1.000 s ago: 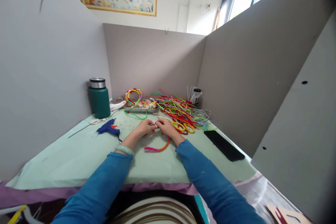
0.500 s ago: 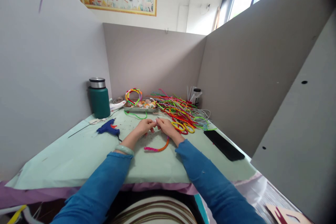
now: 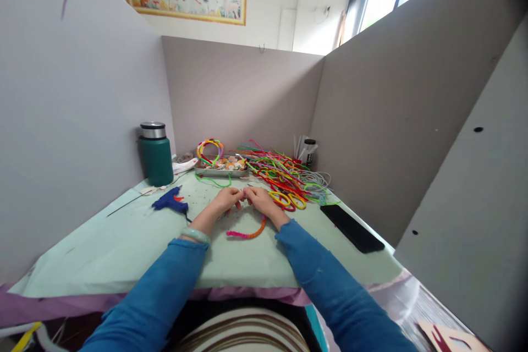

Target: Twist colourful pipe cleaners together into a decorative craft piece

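Note:
My left hand (image 3: pixel 225 201) and my right hand (image 3: pixel 259 201) meet at the middle of the table, fingertips pinched together on a small pale item that I cannot make out. Just below them a curved pink and orange pipe cleaner piece (image 3: pixel 247 232) lies on the pale green table cover (image 3: pixel 115 247). Yellow and red pipe cleaner loops (image 3: pixel 289 200) lie right beside my right hand. A green bangle sits on my left wrist.
A blue glue gun (image 3: pixel 170 202) lies left of my hands. A green flask (image 3: pixel 155 154) stands at the back left. A metal tray (image 3: pixel 223 168) with small pieces, a pile of coloured pipe cleaners (image 3: pixel 284 170) and a black phone (image 3: pixel 350 227) lie behind and right. Grey partitions enclose three sides.
My fingertips have shifted slightly against each other on the small item. Everything else stays where it was.

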`<state>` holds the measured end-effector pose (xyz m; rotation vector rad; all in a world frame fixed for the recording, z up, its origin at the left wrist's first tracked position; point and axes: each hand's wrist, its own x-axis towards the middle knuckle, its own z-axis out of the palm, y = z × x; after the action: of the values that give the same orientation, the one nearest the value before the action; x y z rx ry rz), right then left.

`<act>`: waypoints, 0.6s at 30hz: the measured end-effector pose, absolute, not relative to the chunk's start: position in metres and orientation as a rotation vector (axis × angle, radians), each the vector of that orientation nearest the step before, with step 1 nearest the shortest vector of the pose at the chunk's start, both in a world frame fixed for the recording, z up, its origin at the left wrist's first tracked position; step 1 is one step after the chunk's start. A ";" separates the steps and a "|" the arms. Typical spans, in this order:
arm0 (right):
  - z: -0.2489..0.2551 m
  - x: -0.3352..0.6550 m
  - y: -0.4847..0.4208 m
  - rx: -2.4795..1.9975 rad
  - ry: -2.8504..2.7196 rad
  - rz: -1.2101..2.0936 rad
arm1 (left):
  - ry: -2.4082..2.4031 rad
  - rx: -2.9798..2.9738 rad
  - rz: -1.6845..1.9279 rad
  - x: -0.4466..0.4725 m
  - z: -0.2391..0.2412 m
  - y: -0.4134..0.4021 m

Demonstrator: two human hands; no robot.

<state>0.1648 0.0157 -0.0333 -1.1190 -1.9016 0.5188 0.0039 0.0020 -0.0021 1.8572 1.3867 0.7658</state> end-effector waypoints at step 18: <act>-0.031 0.163 0.011 -1.134 -1.928 0.464 | 1.389 1.769 0.790 0.006 -0.001 0.001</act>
<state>0.1635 0.0106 -0.0309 -1.1340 -1.9279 0.4639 0.0055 0.0012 -0.0012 1.7686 1.3889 0.7899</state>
